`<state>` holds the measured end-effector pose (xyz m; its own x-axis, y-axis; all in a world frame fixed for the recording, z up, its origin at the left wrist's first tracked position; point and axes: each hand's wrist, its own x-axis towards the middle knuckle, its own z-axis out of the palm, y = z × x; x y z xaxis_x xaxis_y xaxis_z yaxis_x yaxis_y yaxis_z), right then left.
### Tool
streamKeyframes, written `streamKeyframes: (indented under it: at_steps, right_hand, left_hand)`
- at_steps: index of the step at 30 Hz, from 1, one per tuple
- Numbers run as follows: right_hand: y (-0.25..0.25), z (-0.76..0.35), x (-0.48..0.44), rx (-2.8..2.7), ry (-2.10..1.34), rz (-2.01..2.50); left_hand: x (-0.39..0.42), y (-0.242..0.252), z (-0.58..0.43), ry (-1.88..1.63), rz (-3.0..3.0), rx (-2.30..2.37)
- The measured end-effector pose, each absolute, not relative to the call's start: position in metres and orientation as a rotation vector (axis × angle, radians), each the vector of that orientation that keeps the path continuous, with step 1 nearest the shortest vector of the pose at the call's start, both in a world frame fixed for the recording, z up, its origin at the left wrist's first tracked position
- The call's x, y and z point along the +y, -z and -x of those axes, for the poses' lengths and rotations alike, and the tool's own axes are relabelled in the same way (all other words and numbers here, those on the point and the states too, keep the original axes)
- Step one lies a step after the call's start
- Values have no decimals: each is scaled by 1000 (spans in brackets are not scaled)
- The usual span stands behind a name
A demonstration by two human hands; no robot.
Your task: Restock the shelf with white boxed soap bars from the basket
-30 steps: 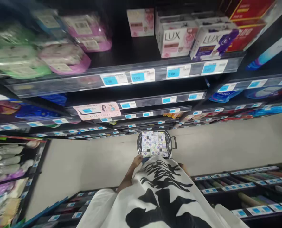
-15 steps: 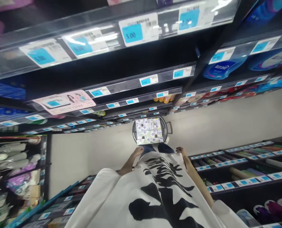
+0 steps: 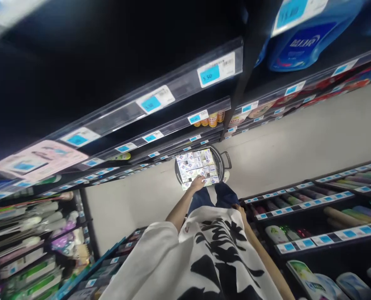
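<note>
Now left hand (image 3: 198,183) has reached the boxes (image 3: 195,163); grip unclear, likewise right hand (image 3: 236,207).

Hard to see
My right hand (image 3: 237,207) is mostly hidden behind my shirt (image 3: 216,250); the boxes (image 3: 195,163) in the basket (image 3: 221,158) are too small to read, and the grip of my left hand (image 3: 198,183) is unclear.

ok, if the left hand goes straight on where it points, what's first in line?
The small boxes in the round basket on the floor. The left hand seems at or just above their near row; depth unclear.
</note>
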<state>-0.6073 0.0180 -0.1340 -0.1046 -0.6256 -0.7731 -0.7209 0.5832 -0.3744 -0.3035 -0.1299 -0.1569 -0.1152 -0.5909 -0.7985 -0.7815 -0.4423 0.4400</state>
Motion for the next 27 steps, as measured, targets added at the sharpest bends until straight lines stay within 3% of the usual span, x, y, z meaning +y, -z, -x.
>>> streamKeyframes:
  at_steps: [11, 18, 27]
  right_hand:
    - [197, 601, 111, 1850, -292, 822]
    - [200, 598, 139, 1914, -178, 642]
    - [195, 590, 134, 1920, -188, 609]
  left_hand:
    - [-163, 266, 291, -1149, 2217, 1500]
    - [-205, 324, 277, -900, 2175, 1534]
    - [-223, 349, 291, -879, 1971, 1389]
